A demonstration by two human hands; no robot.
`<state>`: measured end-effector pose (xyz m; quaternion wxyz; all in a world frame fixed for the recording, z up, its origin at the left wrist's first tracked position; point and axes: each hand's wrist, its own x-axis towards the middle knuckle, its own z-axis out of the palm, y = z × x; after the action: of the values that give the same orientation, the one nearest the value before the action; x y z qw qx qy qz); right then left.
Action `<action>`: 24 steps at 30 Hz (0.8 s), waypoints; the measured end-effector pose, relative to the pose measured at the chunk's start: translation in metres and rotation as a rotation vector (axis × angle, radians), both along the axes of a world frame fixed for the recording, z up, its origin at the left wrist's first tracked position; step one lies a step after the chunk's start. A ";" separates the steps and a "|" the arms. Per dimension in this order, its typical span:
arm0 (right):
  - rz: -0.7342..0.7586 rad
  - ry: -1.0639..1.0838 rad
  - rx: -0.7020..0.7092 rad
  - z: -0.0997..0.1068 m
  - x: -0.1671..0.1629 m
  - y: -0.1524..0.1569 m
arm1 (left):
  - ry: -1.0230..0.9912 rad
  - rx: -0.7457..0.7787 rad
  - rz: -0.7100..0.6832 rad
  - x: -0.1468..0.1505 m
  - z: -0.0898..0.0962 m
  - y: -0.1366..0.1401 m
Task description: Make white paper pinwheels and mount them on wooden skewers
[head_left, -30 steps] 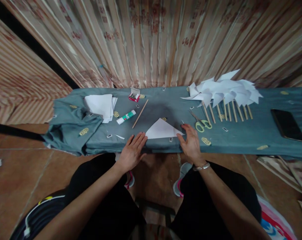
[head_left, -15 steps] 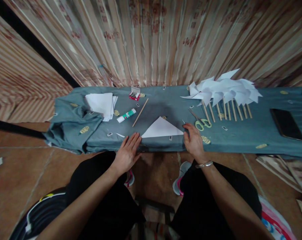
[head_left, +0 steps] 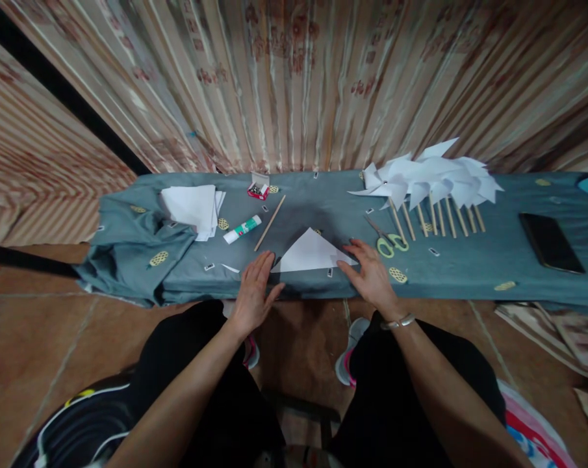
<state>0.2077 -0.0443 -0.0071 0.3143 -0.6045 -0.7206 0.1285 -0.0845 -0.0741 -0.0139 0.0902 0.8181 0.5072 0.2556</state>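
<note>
Looks partway through. Done, to judge by the layout: a heap of white paper pinwheels (head_left: pixel 433 182) on wooden sticks (head_left: pixel 451 218), at the far right of the surface (head_left: pixel 459 276). In progress: 1 paper triangle (head_left: pixel 311 252), apparently a folded sheet, with no cut visible and no stick attached. Remaining, by the look of it: a stack of flat sheets (head_left: pixel 189 209) at the far left, with 1 loose stick (head_left: pixel 269 223), a glue stick (head_left: pixel 242 229) and an open red box (head_left: pixel 258 190) to its right.

Lies flat at the near edge, midway between left hand (head_left: pixel 253 296) and right hand (head_left: pixel 373 278), peak pointing far. At the left corner, fingers close together with thumb spread, gripping nothing; cannot tell whether touching paper. At the right corner, fingers and thumb apart, thumb on or just over the paper, not clamped on it.
</note>
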 end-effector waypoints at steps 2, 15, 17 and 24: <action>0.031 0.007 -0.029 0.000 -0.003 0.002 | -0.036 0.002 -0.017 0.007 -0.002 0.005; 0.013 0.220 0.005 0.013 -0.010 0.002 | -0.452 -0.189 0.048 0.025 0.014 0.018; 0.007 0.250 0.037 0.017 -0.010 0.001 | -0.578 -0.264 0.097 0.026 0.023 0.018; 0.026 0.257 0.191 0.034 -0.011 0.005 | -0.875 -0.683 0.115 0.029 0.047 0.041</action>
<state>0.1970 -0.0393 0.0268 0.4582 -0.5412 -0.6911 0.1398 -0.0559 -0.0330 0.0330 0.5385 0.5309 0.5201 0.3970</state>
